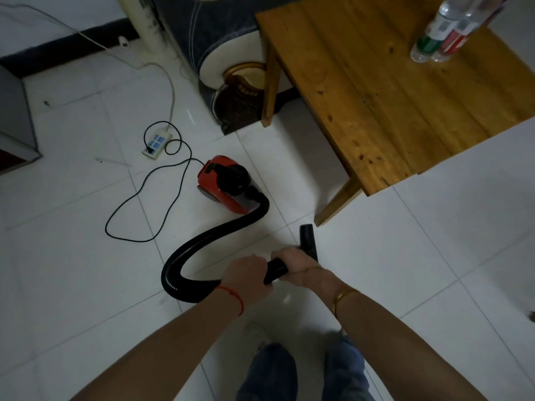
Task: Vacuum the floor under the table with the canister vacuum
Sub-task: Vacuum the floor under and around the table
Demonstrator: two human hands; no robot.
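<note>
both hands grip the black hose of the vacuum: the left hand is curled around it just behind the right hand, which holds the stiff end where the nozzle begins. the nozzle points toward the near leg of the wooden table and is just in front of that leg, not yet under the table top. the red canister stands on the floor to the left of the table, and the hose makes a wide s-curve from it back to the hands. to do this step well, i think the person should bend lower, bring the nozzle flat and close to the tiles, and push it between the table legs in slow lines, while the hose keeps some slack so the canister does not tip. the floor is of smooth white tiles, so the canister will probably roll easily. left of the table, beyond the canister, a power strip lies with a black cord in loops. two plastic bottles stand on the table's far side.
</note>
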